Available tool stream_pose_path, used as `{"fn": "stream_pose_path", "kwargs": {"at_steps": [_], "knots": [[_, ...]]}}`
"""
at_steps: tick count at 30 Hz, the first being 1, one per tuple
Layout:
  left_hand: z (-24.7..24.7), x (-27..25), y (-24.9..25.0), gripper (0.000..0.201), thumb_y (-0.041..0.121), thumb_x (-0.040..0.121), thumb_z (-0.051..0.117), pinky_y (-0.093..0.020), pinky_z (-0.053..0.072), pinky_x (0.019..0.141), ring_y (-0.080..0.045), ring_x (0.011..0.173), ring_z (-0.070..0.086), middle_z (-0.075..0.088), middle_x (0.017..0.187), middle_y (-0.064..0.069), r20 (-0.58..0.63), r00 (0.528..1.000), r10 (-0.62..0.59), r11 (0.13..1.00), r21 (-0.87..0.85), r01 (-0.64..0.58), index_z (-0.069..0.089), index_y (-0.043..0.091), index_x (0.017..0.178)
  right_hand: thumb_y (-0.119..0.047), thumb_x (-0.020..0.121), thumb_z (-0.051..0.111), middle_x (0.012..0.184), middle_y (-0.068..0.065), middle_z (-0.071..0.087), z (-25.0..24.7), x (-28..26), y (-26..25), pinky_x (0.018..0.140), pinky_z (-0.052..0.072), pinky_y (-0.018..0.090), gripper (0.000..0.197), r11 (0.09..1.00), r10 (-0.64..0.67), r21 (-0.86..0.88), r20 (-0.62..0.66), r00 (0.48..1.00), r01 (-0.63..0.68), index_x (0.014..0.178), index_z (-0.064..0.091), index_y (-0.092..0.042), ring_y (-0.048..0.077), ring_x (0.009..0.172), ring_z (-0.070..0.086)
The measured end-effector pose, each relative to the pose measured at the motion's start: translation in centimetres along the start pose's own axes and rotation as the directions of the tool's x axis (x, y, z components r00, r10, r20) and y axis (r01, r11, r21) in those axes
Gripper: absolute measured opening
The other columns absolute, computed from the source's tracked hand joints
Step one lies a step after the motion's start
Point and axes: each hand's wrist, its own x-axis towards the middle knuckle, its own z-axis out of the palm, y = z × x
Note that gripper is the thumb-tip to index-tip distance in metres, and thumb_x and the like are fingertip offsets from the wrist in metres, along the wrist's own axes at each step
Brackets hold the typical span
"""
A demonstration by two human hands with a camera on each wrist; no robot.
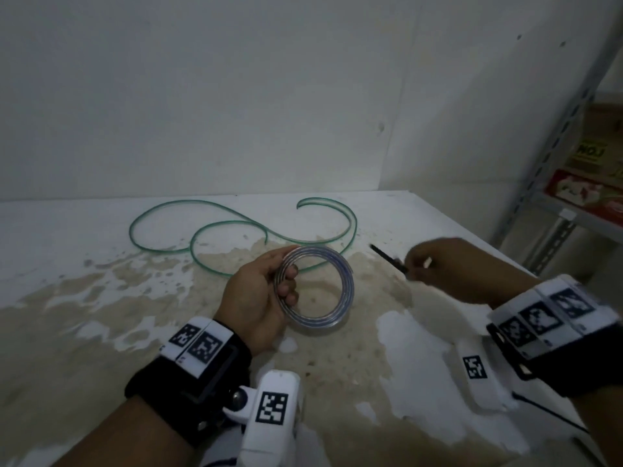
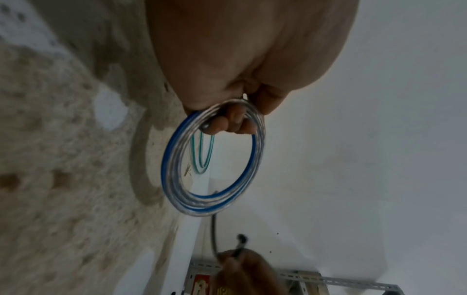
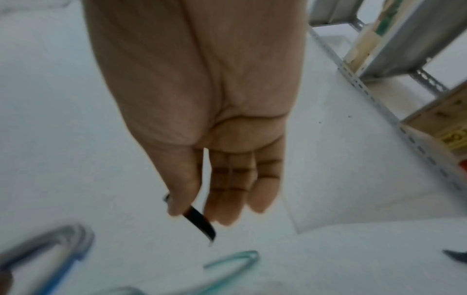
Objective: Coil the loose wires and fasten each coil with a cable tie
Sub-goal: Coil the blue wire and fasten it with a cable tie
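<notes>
My left hand (image 1: 266, 291) grips a coil of clear wire with a blue stripe (image 1: 337, 288), fingers curled through its left side, just above the table. In the left wrist view the blue-striped coil (image 2: 177, 155) hangs from the left hand (image 2: 232, 119). To the right, my right hand (image 1: 428, 264) pinches a black cable tie (image 1: 387, 256) that points up-left toward the coil. The right wrist view shows the cable tie (image 3: 202, 225) held between thumb and fingers of the right hand (image 3: 197, 207). A loose green wire (image 1: 202, 230) lies in open loops behind the coil.
The worn white table (image 1: 101, 298) meets a white wall at the back. A metal shelf rack (image 1: 553, 163) with cardboard boxes (image 1: 593, 153) stands past the table's right edge. Another black piece (image 3: 454, 257) lies on the table at the right.
</notes>
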Motion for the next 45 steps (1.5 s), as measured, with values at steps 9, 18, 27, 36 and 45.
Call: {"fn": "stream_pose_path", "kwargs": {"at_steps": [9,18,27,36,45], "knots": [[-2.0,1.1,1.9,0.028,0.007,0.096,0.036,-0.021,0.035,0.045,-0.009,0.045,0.039,0.05,0.063,-0.001,-0.126,0.988,0.091,0.991,-0.091,-0.103,0.048,0.009,0.121,-0.017,0.083,0.063,0.076,0.011,0.069,-1.7,-0.3,-7.5,0.069,0.055,0.033,0.019,0.353,-0.268,0.915,-0.1,0.958,0.194,0.084,0.06,0.001,0.022,0.07,0.065],[-2.7,1.7,2.4,0.024,0.01,0.096,0.036,-0.025,0.032,0.053,-0.012,0.05,0.035,0.046,0.059,-0.002,-0.156,0.985,0.073,0.994,-0.072,-0.085,0.05,0.007,0.076,-0.004,0.09,0.055,0.089,0.02,0.07,2.2,3.6,-12.4,0.081,0.056,0.039,0.015,0.408,-0.234,0.903,-0.042,0.971,0.137,0.076,0.057,-0.007,0.027,0.081,0.069],[-3.4,1.9,3.5,0.024,0.007,0.096,0.035,-0.02,0.031,0.045,-0.008,0.044,0.034,0.047,0.064,-0.003,-0.135,0.974,0.184,0.979,0.11,-0.17,0.058,0.006,0.104,-0.005,0.084,0.064,0.086,0.016,0.07,4.2,6.0,-14.2,0.084,0.056,0.038,0.006,0.275,-0.209,0.943,-0.132,0.969,0.188,0.08,0.06,-0.007,0.027,0.086,0.069],[-3.6,1.7,3.7,0.035,0.001,0.092,0.044,-0.027,0.029,0.049,-0.015,0.05,0.035,0.054,0.074,-0.01,-0.188,0.897,0.401,0.785,0.576,-0.23,0.063,0.025,0.11,-0.016,0.083,0.068,0.07,-0.009,0.069,5.2,5.4,-14.3,0.06,0.052,0.022,0.018,0.505,-0.187,0.76,-0.367,0.911,0.409,0.082,0.072,-0.033,0.005,0.065,0.064],[-3.5,1.5,3.5,0.039,0.005,0.091,0.05,0.005,0.036,0.065,-0.005,0.09,0.061,0.07,0.092,0.005,-0.081,0.834,0.546,0.51,0.822,-0.254,0.062,0.024,0.123,-0.005,0.083,0.067,0.064,-0.006,0.067,5.8,5.0,-14.6,0.059,0.048,0.013,0.016,0.357,-0.137,0.842,-0.38,0.915,0.403,0.096,0.066,-0.016,0.001,0.057,0.064]]}}
